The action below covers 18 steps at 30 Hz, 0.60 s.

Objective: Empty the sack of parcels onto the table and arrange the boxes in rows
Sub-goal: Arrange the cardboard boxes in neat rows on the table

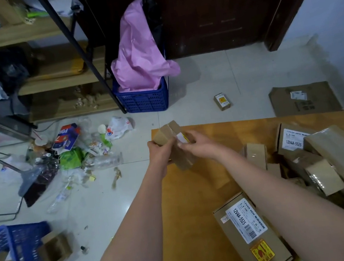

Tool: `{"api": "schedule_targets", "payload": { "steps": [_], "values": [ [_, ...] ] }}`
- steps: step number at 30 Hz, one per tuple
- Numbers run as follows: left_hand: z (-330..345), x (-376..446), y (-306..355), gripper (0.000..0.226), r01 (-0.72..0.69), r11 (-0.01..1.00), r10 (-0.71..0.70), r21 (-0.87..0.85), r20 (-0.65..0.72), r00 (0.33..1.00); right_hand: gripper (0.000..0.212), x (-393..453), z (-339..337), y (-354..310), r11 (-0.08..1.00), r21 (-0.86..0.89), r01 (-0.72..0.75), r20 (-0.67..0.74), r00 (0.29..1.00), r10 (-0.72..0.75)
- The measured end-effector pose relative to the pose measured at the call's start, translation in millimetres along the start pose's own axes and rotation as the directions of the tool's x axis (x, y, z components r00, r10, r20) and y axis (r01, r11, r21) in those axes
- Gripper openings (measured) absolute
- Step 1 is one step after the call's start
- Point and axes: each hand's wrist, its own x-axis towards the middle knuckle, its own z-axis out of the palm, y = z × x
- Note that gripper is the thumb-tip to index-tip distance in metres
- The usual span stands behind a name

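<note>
Both hands hold small brown cardboard boxes (168,132) above the far left corner of the wooden table (190,197). My left hand (159,151) grips them from the left side. From the right, my right hand (193,146) holds them with the thumb near a white and yellow label. How many boxes are in the bundle is unclear. A loose heap of brown parcels (320,165) lies on the right of the table. A long box with a white "12V4A-5525" label (250,230) lies near the front edge. No sack is visible.
Rubbish (73,155) litters the tiled floor on the left. A blue crate (143,99) with a pink bag stands by the shelving. Another blue crate (18,260) sits at the lower left. One small box (222,101) and flat cardboard (304,99) lie on the floor beyond the table.
</note>
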Motion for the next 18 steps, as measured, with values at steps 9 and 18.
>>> {"api": "schedule_targets", "payload": {
  "steps": [9, 18],
  "values": [
    [-13, 7, -21, 0.048, 0.077, 0.997, -0.070, -0.026, 0.225, 0.972, 0.053, 6, 42, 5, 0.956, 0.270, -0.115, 0.147, 0.986, 0.078],
    [-16, 25, -49, 0.103, -0.062, 0.987, 0.068, 0.151, -0.038, 0.997, 0.061, 20, 47, 15, 0.989, 0.106, -0.107, 0.009, 0.994, 0.107]
  ]
}}
